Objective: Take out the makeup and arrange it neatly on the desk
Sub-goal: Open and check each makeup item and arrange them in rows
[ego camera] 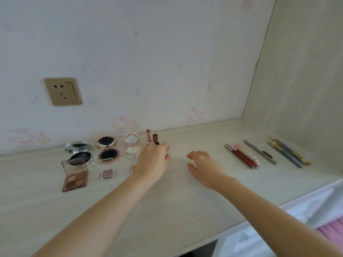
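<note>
On the pale table (185, 210) the makeup lies in rows near the wall. Far left, an open silver compact (79, 152) stands behind an open four-shade eyeshadow palette (75, 174). Next come an open rose-gold compact (107, 149) with a small single eyeshadow (107, 173) in front of it, then a clear round compact (132, 145). An uncapped red lipstick (148, 136) and a brown lipstick (155, 138) stand upright just behind the left hand (153, 160), whose fingers are loosely curled beside them; whether it touches either cannot be told. The right hand (202, 166) hovers nearby, relaxed and holding nothing. Farther right lie red lip pencils (241, 155), a grey pencil (259, 152) and brushes (289, 152), side by side.
</note>
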`<act>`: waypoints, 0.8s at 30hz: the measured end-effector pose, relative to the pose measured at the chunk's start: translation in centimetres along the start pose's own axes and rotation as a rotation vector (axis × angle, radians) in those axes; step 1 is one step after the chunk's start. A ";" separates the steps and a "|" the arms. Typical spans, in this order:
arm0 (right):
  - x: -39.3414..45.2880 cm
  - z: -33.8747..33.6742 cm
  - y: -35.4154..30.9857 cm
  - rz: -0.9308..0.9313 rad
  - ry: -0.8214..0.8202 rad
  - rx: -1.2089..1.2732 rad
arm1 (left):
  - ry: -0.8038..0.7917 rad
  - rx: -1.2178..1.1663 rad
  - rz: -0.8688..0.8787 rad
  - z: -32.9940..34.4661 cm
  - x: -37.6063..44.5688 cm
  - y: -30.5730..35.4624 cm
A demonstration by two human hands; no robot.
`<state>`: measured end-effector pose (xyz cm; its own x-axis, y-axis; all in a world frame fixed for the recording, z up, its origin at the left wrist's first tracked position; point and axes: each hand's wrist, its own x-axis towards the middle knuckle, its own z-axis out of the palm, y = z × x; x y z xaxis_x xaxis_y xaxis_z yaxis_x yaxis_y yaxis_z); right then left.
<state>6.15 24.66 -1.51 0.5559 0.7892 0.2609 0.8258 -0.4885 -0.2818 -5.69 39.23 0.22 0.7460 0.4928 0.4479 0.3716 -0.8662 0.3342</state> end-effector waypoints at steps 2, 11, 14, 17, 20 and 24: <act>-1.4 -0.8 1.3 0.007 0.013 -0.023 | -0.017 -0.022 0.033 1.2 -0.6 1.6; -6.4 -4.6 7.8 0.083 0.061 -0.098 | -0.074 -0.122 0.138 6.2 -1.7 8.3; -6.8 -5.6 9.9 0.097 0.094 -0.124 | -0.100 -0.139 0.118 7.6 -1.0 10.0; -6.8 -6.4 11.9 0.141 0.101 -0.132 | -0.124 -0.173 0.136 9.1 0.0 11.6; -6.4 -6.9 14.1 0.194 0.076 -0.122 | -0.145 -0.193 0.144 10.4 1.4 12.9; -5.2 -7.3 16.2 0.273 0.082 -0.110 | -0.159 -0.210 0.118 11.6 3.6 14.3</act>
<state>17.32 9.92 -0.73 0.7611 0.5925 0.2639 0.6473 -0.7195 -0.2516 8.74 27.61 -3.03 0.8606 0.3559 0.3643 0.1663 -0.8725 0.4595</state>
